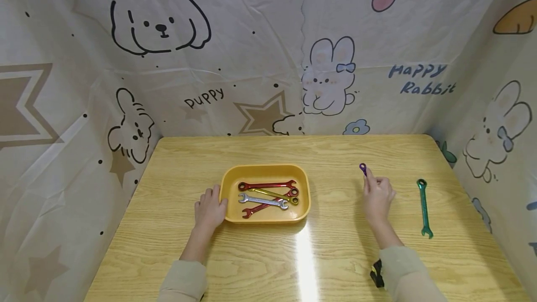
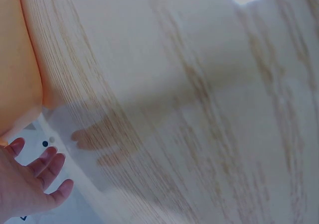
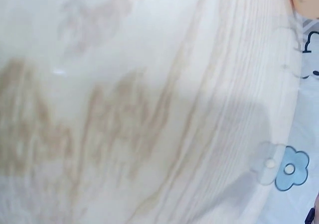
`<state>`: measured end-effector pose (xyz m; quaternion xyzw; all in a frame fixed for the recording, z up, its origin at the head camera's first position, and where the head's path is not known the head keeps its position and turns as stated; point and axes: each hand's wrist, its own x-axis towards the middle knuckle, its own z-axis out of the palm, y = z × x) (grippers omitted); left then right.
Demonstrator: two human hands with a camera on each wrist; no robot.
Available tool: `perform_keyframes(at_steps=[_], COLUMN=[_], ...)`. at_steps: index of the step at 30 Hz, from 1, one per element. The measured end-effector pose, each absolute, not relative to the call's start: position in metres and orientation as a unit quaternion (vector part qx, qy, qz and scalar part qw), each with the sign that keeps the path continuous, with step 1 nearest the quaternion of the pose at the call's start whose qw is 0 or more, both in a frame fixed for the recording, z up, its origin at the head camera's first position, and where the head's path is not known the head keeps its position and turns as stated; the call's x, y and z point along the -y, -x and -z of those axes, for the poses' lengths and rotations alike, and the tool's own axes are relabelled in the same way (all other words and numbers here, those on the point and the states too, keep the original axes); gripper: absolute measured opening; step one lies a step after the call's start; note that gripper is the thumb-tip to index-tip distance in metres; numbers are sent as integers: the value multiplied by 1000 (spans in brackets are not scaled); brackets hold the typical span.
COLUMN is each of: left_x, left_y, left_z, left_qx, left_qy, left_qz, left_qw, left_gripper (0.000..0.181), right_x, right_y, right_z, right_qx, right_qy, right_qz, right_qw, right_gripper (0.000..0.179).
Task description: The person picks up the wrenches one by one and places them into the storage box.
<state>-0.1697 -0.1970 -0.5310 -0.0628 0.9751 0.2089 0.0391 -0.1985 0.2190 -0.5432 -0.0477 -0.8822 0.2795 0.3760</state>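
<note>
In the head view my right hand (image 1: 377,195) pinches a small purple wrench (image 1: 363,168) above the right half of the table, its ring end pointing up and away. Only a sliver of that hand shows in the right wrist view. My left hand (image 1: 211,209) rests against the left side of a yellow tray (image 1: 265,220), fingers loosely bent. Inside the tray lie a red wrench (image 1: 268,185), a gold wrench (image 1: 272,194), a silver wrench (image 1: 264,201) and a second red wrench (image 1: 256,209), partly crossing one another. The left wrist view shows the left fingers (image 2: 45,164) spread beside the tray.
A green wrench (image 1: 424,209) lies by itself on the wooden table (image 1: 335,246), right of my right hand. Cloth printed with cartoons (image 1: 260,22) hangs behind and at both sides of the table. A black device (image 1: 377,274) sits at my right wrist.
</note>
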Motion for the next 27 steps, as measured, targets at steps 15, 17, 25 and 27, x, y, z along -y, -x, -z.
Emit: perform_keyframes(at_steps=[15, 17, 25, 27], left_x=[197, 197, 197, 197], left_y=[168, 169, 169, 169], left_z=[529, 529, 529, 528], left_qx=[-978, -979, -982, -982], left_qy=[57, 57, 57, 58], left_qz=[-198, -194, -177, -176], left_qw=[36, 36, 39, 41], left_gripper=[40, 41, 42, 41], right_x=[-187, -182, -161, -156], right_y=[202, 202, 203, 202], right_z=[533, 532, 528, 527], right_qx=[884, 882, 881, 879], right_qy=[-31, -41, -80, -87], right_qz=[-267, -269, -278, -284], right_qw=[382, 384, 375, 373], right_gripper=[27, 28, 27, 26])
